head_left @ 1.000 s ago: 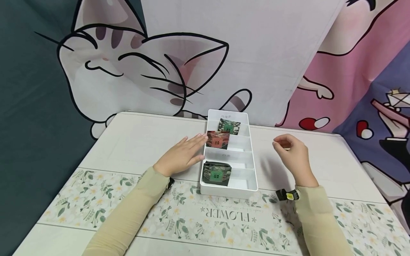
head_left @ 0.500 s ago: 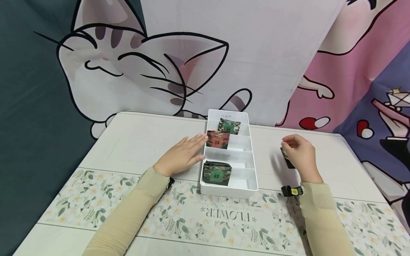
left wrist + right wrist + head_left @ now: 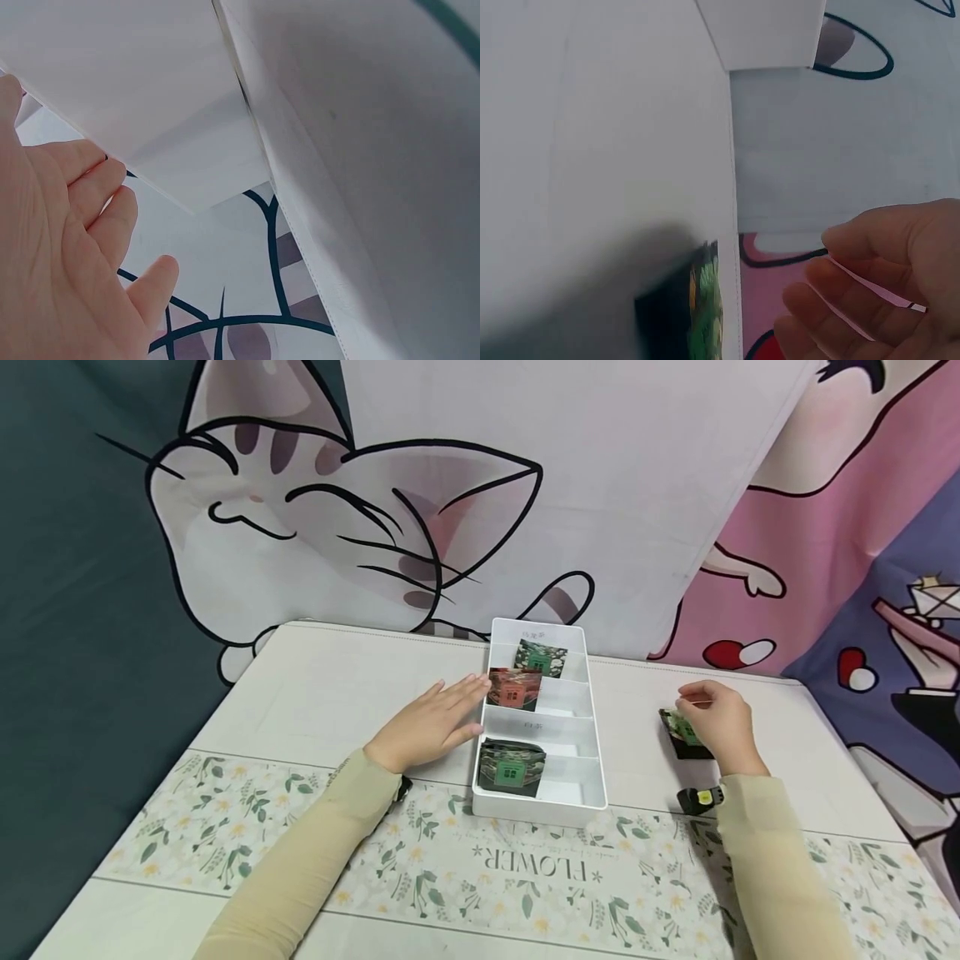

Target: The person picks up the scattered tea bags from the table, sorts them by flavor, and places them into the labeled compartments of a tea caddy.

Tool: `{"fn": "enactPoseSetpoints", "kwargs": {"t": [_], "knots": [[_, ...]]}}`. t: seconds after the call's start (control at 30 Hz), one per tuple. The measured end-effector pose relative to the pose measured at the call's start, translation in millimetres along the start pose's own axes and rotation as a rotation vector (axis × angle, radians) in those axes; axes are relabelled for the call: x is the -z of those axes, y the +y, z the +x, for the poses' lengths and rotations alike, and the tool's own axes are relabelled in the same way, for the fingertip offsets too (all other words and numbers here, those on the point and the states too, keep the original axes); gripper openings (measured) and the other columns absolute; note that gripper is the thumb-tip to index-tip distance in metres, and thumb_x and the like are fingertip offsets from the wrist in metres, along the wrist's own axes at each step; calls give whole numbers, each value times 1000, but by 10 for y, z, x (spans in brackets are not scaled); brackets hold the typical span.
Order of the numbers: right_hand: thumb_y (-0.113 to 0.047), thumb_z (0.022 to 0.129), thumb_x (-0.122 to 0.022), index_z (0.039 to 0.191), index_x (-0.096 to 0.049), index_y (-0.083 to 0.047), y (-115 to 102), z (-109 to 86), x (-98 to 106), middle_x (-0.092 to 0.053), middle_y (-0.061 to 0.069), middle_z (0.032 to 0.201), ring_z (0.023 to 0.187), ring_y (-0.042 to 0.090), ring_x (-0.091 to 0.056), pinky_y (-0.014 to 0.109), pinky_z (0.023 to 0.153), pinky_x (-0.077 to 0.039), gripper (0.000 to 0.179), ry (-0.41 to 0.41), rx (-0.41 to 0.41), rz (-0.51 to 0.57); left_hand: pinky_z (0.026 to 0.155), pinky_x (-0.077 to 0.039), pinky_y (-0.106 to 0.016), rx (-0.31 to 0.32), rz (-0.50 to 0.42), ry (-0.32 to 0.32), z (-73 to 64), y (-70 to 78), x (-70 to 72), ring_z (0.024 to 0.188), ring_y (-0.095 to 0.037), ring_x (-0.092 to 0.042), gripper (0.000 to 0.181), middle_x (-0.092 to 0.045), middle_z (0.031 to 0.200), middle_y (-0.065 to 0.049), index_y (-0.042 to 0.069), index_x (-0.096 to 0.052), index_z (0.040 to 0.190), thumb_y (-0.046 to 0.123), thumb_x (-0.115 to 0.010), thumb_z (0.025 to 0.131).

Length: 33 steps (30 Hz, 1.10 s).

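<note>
A white divided tray (image 3: 538, 817) stands lengthwise in the head view, with sachets in several compartments: green-and-dark ones (image 3: 512, 768) at the near end, a red one (image 3: 514, 690) farther back, and a patterned green one (image 3: 542, 658) near the far end. My left hand (image 3: 427, 725) has straight fingers that touch or lie close against the tray's left wall. To the right of the tray, my right hand (image 3: 718, 723) hovers over a dark sachet with a green label (image 3: 686, 737) on the table. In the right wrist view its thumb and loosely curled fingers (image 3: 817, 300) stand apart, with nothing between them.
The white table (image 3: 360, 685) carries a floral printed strip (image 3: 420, 860) along its near part. A cartoon-printed cloth (image 3: 637, 485) hangs behind the table's far edge. Handwritten labels (image 3: 534, 725) mark the tray's dividers.
My right hand has moved to the right, away from the tray. The dark sachet beneath it has come into sight. The left hand stays at the tray; the head view has shifted slightly.
</note>
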State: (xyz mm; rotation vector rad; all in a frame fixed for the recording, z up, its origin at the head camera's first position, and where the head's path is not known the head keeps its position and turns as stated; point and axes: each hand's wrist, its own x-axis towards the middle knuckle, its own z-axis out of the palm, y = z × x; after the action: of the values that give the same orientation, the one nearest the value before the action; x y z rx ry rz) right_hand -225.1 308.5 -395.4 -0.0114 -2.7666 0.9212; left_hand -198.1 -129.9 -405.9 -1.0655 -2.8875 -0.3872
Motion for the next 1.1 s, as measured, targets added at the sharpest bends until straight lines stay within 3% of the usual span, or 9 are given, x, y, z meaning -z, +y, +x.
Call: {"fn": "enactPoseSetpoints", "kwargs": {"t": [0.3,0.5,0.83,1.1], "knots": [[-15,98,-65,122,-64,9,144,205,75,-65,32,115,107,48,-59,60,85,-51,34,-167,-54,-55,126,-8,-45,1,5,5,-13,-12,-27,155,-22,-13,68,-15,169,-6,11,-17,163,49,-34,109],[-19,97,-64,126,-58,14,202,272,111,-60,36,120,106,50,-58,60,86,-53,44,-239,-155,-100,126,-9,-46,-4,-4,7,-14,-12,-30,155,-23,-15,69,-17,169,-8,11,-17,163,50,-33,109],[-25,95,-65,129,-49,23,296,338,214,-53,41,126,98,46,-57,56,82,-55,60,-414,-219,-156,126,-10,-48,-13,-11,12,4,-1,-15,155,-25,-17,68,-19,168,-9,11,-19,163,49,-36,109],[-20,92,-67,122,-52,23,363,319,196,-54,40,122,107,54,-54,62,88,-52,54,-398,-218,-148,126,-9,-46,-4,-6,0,4,-7,-9,155,-23,-15,69,-16,169,-7,12,-17,163,50,-35,109]]}}
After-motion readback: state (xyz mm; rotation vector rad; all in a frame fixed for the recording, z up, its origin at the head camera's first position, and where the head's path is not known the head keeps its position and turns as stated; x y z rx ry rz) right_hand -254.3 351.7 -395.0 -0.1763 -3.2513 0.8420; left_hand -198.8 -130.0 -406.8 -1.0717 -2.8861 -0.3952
